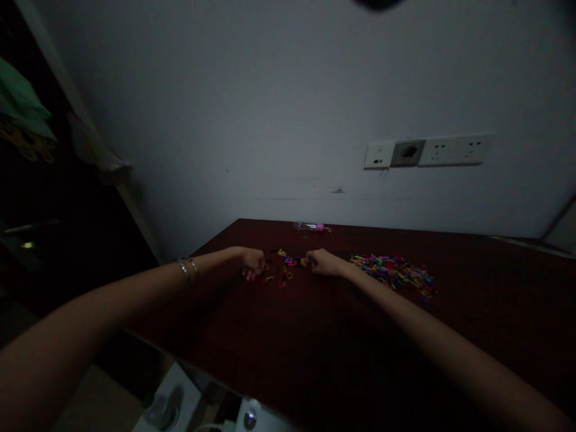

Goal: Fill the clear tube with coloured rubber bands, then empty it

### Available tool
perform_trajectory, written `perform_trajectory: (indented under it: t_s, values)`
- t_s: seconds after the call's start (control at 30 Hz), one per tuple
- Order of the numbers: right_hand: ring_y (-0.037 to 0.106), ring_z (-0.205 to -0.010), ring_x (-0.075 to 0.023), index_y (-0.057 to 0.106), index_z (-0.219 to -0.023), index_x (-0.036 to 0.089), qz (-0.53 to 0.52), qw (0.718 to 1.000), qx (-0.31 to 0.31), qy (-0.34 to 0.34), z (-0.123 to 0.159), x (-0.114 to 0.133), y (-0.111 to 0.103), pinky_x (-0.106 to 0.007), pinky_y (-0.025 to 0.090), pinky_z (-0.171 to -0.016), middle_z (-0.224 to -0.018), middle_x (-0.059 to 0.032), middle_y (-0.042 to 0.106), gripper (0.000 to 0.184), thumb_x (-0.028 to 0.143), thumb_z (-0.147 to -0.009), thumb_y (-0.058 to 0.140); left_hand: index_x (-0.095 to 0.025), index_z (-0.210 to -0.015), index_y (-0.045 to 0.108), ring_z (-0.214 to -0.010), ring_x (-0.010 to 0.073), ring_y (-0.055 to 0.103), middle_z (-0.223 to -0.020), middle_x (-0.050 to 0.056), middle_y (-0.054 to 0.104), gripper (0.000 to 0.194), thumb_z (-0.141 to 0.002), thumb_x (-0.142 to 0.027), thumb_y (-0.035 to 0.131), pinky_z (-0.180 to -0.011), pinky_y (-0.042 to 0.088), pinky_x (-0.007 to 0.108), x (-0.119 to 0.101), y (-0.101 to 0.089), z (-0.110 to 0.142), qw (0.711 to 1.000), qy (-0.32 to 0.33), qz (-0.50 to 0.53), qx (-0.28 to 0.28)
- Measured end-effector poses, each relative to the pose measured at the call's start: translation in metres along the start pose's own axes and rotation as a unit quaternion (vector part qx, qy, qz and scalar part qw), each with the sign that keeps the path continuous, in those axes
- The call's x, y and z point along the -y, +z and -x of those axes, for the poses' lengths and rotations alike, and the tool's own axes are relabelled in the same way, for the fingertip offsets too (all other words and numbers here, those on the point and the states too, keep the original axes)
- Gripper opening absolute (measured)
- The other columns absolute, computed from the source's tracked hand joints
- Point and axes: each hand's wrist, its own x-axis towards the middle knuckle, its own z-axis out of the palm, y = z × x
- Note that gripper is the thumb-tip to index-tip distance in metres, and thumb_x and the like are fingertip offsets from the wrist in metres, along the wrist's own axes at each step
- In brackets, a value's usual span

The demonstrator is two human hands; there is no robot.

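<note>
On a dark reddish-brown table, small coloured rubber bands (289,261) lie scattered between my two hands. My left hand (254,263) is at their left side with its fingers curled in; whatever it may hold is hidden. At the right end of this scatter, my right hand (317,262) pinches at the bands, and a yellowish one shows at its fingertips. A large heap of mixed-colour rubber bands (396,271) lies to the right, beyond my right forearm.
A clear tube-shaped bottle with a pink cap (310,227) lies near the table's back edge. Behind the table (288,336) is a pale wall with a row of sockets (427,152). White objects (263,417) stand below the front edge. A dark door (54,240) is at left.
</note>
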Motion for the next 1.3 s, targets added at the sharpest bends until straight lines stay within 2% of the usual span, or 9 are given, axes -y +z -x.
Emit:
perform_trajectory:
  t_s: [0.2,0.27,0.37,0.43,0.53,0.7,0.9,1.1,1.3]
  values:
    - [0.055,-0.083,-0.0159,0.057,-0.101,0.013,0.028,0.994,-0.09,-0.046,-0.007,0.03,0.011,-0.023,0.04,-0.069,-0.096,-0.0095,0.059,0.029,0.008,-0.073,0.05,-0.013,-0.08,0.055,-0.06,0.0135,0.062,-0.065,0.003,0.063,0.013,-0.068,-0.016,0.052,-0.057,0.052,0.027,-0.038,0.001,-0.007,0.983,0.085,0.118,-0.113]
    - [0.053,-0.087,-0.0182,0.057,-0.1,0.014,0.073,0.987,-0.122,-0.08,0.0,0.046,0.016,-0.026,0.041,-0.07,-0.101,-0.0116,0.056,0.024,0.014,-0.077,0.049,-0.013,-0.083,0.057,-0.06,0.0125,0.06,-0.067,0.002,0.063,0.017,-0.067,-0.014,0.052,-0.057,0.05,0.023,-0.041,-0.01,-0.002,0.976,0.081,0.086,-0.182]
    - [0.05,-0.092,-0.0203,0.058,-0.097,0.016,0.138,0.961,-0.119,-0.211,0.014,0.073,0.027,-0.031,0.042,-0.075,-0.101,-0.0108,0.055,0.019,0.022,-0.082,0.048,-0.012,-0.075,0.06,-0.063,0.0126,0.058,-0.064,0.001,0.061,0.015,-0.061,-0.011,0.055,-0.06,0.047,0.021,-0.033,-0.028,0.004,0.957,0.023,-0.038,-0.285]
    - [0.049,-0.092,-0.0216,0.058,-0.096,0.016,0.186,0.933,-0.103,-0.29,0.018,0.092,0.036,-0.033,0.042,-0.074,-0.099,-0.0101,0.056,0.018,0.026,-0.083,0.05,-0.011,-0.065,0.06,-0.065,0.0146,0.057,-0.058,0.001,0.059,0.01,-0.055,-0.009,0.059,-0.063,0.047,0.022,-0.024,-0.035,0.002,0.956,-0.047,-0.091,-0.275]
    - [0.049,-0.094,-0.0211,0.057,-0.097,0.017,0.241,0.897,-0.126,-0.35,0.012,0.116,0.048,-0.034,0.042,-0.071,-0.102,-0.0095,0.057,0.019,0.02,-0.088,0.041,-0.011,-0.058,0.057,-0.059,0.0175,0.057,-0.047,0.001,0.054,0.009,-0.051,-0.008,0.062,-0.059,0.049,0.027,-0.015,-0.035,-0.008,0.968,-0.138,-0.08,-0.192]
    - [0.053,-0.086,-0.0183,0.057,-0.091,0.016,0.27,0.877,-0.117,-0.381,-0.014,0.135,0.057,-0.03,0.043,-0.065,-0.091,-0.0064,0.062,0.016,0.016,-0.089,0.041,-0.011,-0.054,0.054,-0.05,0.0145,0.054,-0.043,-0.001,0.05,0.008,-0.052,-0.006,0.06,-0.055,0.049,0.029,-0.016,-0.029,-0.026,0.977,-0.128,-0.041,-0.168]
    - [0.058,-0.08,-0.0178,0.057,-0.094,0.012,0.289,0.892,-0.095,-0.335,-0.022,0.108,0.051,-0.028,0.046,-0.06,-0.091,-0.0084,0.062,0.018,0.011,-0.088,0.041,-0.012,-0.066,0.058,-0.052,0.0104,0.055,-0.051,-0.003,0.056,0.011,-0.055,-0.008,0.059,-0.059,0.05,0.024,-0.03,-0.026,-0.037,0.986,-0.025,0.088,-0.141]
    - [0.056,-0.093,-0.0209,0.057,-0.099,0.011,0.255,0.923,-0.104,-0.267,-0.008,0.058,0.031,-0.033,0.047,-0.075,-0.1,-0.0135,0.059,0.021,0.013,-0.089,0.038,-0.012,-0.077,0.059,-0.059,0.0113,0.059,-0.059,-0.001,0.061,0.016,-0.061,-0.01,0.057,-0.064,0.051,0.025,-0.04,-0.028,-0.035,0.967,0.032,0.218,-0.127]
    - [0.05,-0.105,-0.0206,0.055,-0.106,0.013,0.012,0.972,-0.202,-0.115,-0.005,0.017,0.022,-0.036,0.04,-0.091,-0.11,-0.0136,0.054,0.03,0.032,-0.09,0.039,-0.009,-0.086,0.061,-0.058,0.0105,0.058,-0.074,0.006,0.064,0.021,-0.066,-0.014,0.055,-0.057,0.049,0.021,-0.031,-0.041,-0.022,0.951,-0.037,0.14,-0.272]
